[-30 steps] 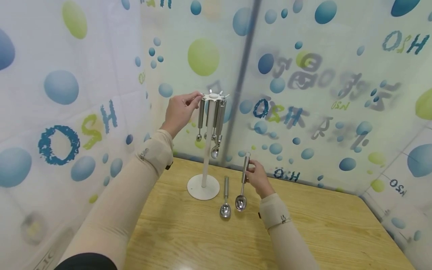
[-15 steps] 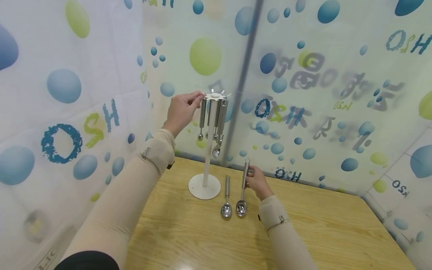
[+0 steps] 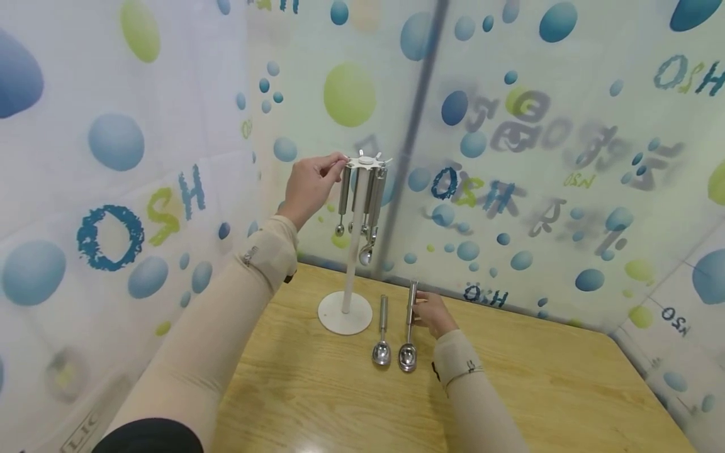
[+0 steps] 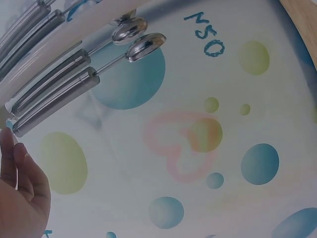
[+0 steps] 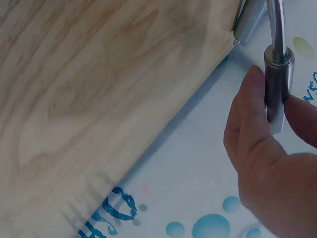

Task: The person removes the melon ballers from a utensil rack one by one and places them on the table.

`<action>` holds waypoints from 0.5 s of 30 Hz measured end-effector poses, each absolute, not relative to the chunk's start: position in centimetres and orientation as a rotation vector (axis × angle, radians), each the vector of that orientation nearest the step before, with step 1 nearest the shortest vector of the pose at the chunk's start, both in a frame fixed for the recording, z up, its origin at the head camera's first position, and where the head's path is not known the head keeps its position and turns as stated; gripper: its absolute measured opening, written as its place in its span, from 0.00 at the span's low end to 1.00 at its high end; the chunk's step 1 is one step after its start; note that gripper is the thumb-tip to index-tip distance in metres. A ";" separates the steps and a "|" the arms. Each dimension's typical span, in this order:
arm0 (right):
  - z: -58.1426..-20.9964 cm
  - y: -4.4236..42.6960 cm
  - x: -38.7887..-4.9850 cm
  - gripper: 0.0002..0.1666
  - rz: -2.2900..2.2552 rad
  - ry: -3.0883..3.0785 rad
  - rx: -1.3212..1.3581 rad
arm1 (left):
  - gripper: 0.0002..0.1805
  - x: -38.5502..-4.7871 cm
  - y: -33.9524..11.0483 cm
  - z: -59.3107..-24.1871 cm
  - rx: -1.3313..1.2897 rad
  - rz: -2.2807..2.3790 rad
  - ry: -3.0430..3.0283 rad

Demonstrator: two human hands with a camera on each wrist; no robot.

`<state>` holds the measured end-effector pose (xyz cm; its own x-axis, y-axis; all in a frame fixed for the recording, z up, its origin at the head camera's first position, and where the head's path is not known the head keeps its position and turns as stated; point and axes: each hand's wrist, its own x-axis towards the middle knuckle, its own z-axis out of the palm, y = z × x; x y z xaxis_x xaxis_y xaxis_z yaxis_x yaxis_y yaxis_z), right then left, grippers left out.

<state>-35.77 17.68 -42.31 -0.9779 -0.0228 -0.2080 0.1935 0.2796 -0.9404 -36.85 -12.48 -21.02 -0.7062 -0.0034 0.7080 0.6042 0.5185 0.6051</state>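
Note:
A white stand with a round base [image 3: 345, 313] bears several metal utensils [image 3: 374, 195] hanging from its top disc. My left hand [image 3: 310, 187] pinches the left edge of that disc between thumb and fingers. In the left wrist view, the utensils' handles [image 4: 57, 101] hang beside my left fingertips. My right hand [image 3: 435, 313] grips the handle of a metal scoop [image 3: 407, 357], its bowl low at the tabletop; whether it touches cannot be told. Beside it on the left lies another scoop [image 3: 382, 353]. In the right wrist view, thumb and fingers of my right hand [image 5: 272, 163] hold the handle [image 5: 279, 74].
The wooden table [image 3: 317, 396] extends toward me and to the right. Patterned curtains [image 3: 481, 157] with blue and green dots stand close behind the stand and along both sides.
My right hand has lowered the scoop slightly, its handle and bowl now lower beside the other scoop. My left hand stays at the stand's top. The head view has shifted a little.

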 end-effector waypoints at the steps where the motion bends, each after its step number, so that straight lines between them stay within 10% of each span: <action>1: -42.5 17.7 -35.9 0.28 -1.771 2.355 0.174 | 0.17 -36.8 -12.5 -21.0 -0.489 -1.186 -2.098; 15: -44.5 17.1 -37.0 0.26 -1.617 2.421 0.241 | 0.16 -36.6 -12.5 -21.2 -0.494 -1.194 -2.094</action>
